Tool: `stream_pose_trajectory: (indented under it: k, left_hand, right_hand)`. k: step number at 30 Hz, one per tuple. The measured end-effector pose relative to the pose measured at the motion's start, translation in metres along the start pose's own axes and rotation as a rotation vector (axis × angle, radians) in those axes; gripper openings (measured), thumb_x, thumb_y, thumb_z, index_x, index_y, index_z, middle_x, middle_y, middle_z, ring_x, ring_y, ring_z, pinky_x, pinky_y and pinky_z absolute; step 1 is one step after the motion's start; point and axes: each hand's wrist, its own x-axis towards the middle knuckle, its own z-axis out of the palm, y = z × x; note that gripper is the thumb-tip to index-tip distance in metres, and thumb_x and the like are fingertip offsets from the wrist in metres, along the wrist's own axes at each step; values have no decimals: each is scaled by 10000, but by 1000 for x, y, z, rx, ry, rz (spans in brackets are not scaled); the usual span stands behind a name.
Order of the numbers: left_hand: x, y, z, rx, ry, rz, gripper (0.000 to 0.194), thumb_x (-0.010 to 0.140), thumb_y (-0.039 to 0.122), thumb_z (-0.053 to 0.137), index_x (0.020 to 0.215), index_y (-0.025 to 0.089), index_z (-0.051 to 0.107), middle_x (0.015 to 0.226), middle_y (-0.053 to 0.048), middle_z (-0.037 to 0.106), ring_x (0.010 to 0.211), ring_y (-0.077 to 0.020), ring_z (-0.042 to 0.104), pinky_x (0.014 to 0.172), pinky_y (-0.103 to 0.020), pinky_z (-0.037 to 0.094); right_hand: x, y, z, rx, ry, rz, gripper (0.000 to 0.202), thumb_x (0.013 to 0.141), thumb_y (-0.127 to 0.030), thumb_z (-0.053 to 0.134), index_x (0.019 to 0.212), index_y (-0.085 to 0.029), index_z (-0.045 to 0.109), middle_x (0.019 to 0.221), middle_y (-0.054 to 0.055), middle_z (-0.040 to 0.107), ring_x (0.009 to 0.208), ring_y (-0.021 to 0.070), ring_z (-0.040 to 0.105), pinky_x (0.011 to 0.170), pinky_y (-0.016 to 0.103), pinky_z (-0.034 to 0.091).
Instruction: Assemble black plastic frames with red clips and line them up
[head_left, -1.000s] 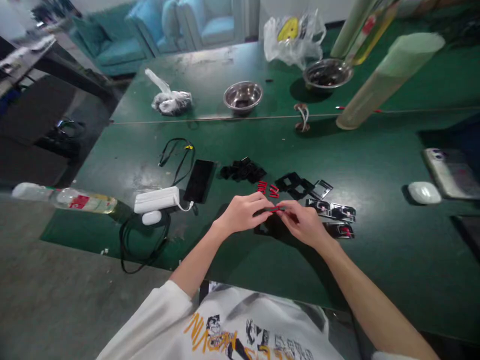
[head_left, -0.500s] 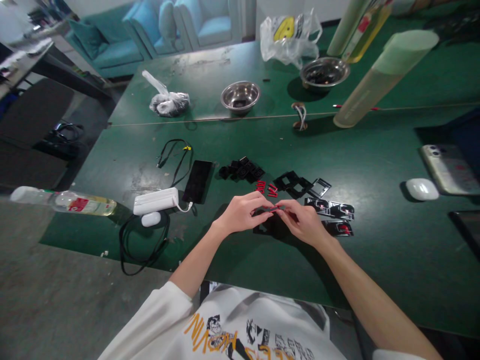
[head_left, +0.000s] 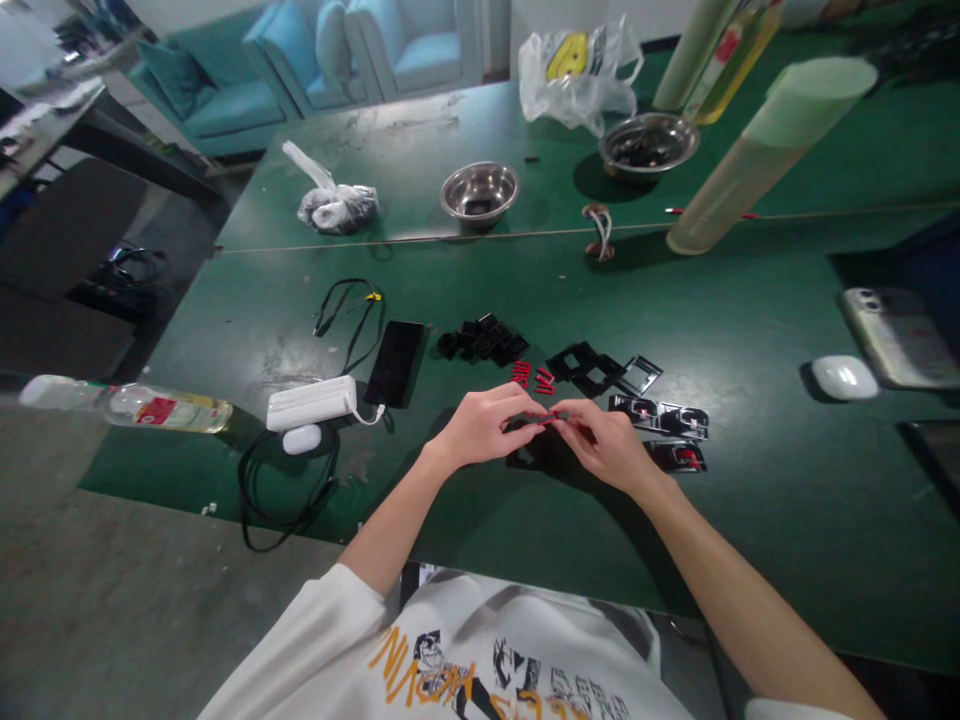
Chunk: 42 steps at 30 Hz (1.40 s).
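Apparently I'm at a fitting step: my left hand point(head_left: 480, 428) and right hand point(head_left: 606, 442) share a narrow grip on a small red-and-dark piece point(head_left: 552, 417) over the counter point(head_left: 472, 275), near red strips point(head_left: 520, 373); the next move likely calls for steady alignment.

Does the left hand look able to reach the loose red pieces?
Probably yes: the red pieces lie just beyond the left hand, nothing visible between, though it holds a small part.

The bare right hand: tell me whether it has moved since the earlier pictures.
No: judged against the small loose red pieces on the green tabletop, the bare right hand keeps about the same place; the view shifted slightly.
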Motion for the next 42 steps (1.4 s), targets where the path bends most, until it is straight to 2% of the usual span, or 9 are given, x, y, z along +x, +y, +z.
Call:
stream_pose_trajectory:
  k: [10,26,33,42]
  left_hand:
    - [0,0,-1,7,-7,-14,163,1001,327,694,1069,200,770,977,-31,729,622,-80,537,622,-217,468]
    - [0,2,-3,23,-54,-52,161,995,330,702,1053,196,770,979,-30,722,638,-87,558,646,-218,469]
    - [0,3,-1,25,-59,-41,145,998,305,695,1062,196,765,984,-25,724,656,-89,579,659,-219,477]
    - [0,3,-1,85,-63,-31,135,1003,298,687,1079,210,756,1046,-34,742,818,-127,694,721,-220,520]
  right_hand:
    - [1,-1,0,-13,-12,19,148,1078,-304,564,1189,-222,620,641,-59,601,452,115,506,505,247,375]
    - [1,-3,-3,49,-32,75,182,1065,-370,584,1163,-229,643,581,-78,563,444,120,499,513,260,382]
    - [1,-4,-5,119,-40,115,193,1054,-391,598,1138,-225,652,661,-48,633,487,116,542,506,250,407]
    - [4,-7,-8,122,-27,134,165,1029,-386,640,1062,-229,681,708,-24,648,529,126,543,507,261,423]
